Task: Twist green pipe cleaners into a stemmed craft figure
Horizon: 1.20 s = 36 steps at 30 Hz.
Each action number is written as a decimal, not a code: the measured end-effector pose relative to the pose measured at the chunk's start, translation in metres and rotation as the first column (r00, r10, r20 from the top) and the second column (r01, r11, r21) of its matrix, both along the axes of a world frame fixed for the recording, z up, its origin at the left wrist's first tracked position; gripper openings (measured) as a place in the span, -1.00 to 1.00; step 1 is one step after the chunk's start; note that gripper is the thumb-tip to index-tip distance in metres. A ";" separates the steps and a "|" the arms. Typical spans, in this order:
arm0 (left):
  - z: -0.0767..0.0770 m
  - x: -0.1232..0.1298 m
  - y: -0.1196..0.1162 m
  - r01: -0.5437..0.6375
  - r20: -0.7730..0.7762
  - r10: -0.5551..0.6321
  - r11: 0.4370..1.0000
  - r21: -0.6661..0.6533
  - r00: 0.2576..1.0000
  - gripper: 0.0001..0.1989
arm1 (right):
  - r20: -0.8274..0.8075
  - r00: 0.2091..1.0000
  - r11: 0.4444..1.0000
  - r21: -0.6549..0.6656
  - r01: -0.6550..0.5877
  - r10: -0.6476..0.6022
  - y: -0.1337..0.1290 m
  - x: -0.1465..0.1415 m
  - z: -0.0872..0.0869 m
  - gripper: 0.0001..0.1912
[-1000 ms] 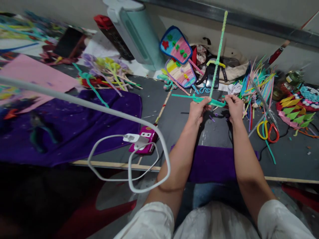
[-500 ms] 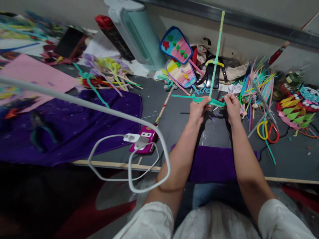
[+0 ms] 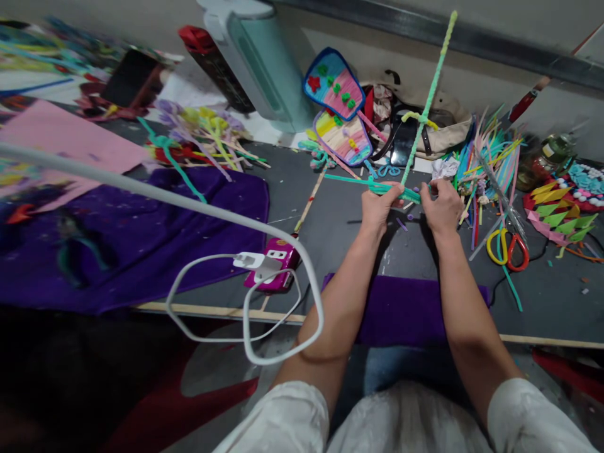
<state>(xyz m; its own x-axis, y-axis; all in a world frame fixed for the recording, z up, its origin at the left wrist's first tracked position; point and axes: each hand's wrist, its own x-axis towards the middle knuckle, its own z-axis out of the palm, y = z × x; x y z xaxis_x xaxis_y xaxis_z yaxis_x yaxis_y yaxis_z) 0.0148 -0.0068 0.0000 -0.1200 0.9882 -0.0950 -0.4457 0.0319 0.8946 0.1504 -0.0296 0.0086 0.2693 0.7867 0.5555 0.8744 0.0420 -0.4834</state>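
Observation:
My left hand (image 3: 376, 206) is closed, pinching a bundle of green pipe cleaners (image 3: 394, 190) where a long twisted stem (image 3: 428, 100) meets it. That stem fades from green to yellow at its tip and carries a short yellow crosspiece (image 3: 411, 117). One loose green strand sticks out to the left past my hand. At the bundle's right end, the fingers of my right hand (image 3: 442, 204) are curled and pressed together on the pipe cleaners; its fingertips partly hide that end.
Scissors (image 3: 518, 253) and many loose pipe cleaners (image 3: 495, 157) lie to the right. Behind are two decorated fans (image 3: 334, 85), a bag (image 3: 455, 123) and a teal jug (image 3: 278, 69). A white cable (image 3: 189, 211) loops across the left foreground by a pink power strip (image 3: 283, 267).
The twisted stem has tilted to the right, its tip moving right. My right hand has turned and shifted slightly right, its fingers more curled. My left hand has barely moved.

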 end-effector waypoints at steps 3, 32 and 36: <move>-0.001 -0.001 0.001 0.012 0.005 -0.012 1.000 0.000 1.000 -0.80 | -0.068 0.997 0.999 0.021 -0.029 0.031 0.001 0.003 0.001 -0.73; -0.005 -0.001 0.003 -0.005 0.045 0.005 1.000 0.001 0.999 -0.79 | -0.157 0.987 0.996 0.086 -0.029 0.042 0.002 0.000 -0.004 -0.77; -0.006 0.000 0.002 -0.017 0.000 0.017 0.999 0.036 1.000 -0.78 | -0.081 0.996 0.999 0.048 -0.018 0.022 0.001 0.000 -0.004 -0.80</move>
<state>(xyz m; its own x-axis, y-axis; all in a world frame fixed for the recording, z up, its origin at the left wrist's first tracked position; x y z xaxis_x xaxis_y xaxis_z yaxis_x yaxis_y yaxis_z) 0.0150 -0.0048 -0.0055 -0.1365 0.9889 -0.0594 -0.4452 -0.0077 0.8954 0.1505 -0.0288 0.0047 0.2995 0.7658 0.5691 0.8309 0.0838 -0.5501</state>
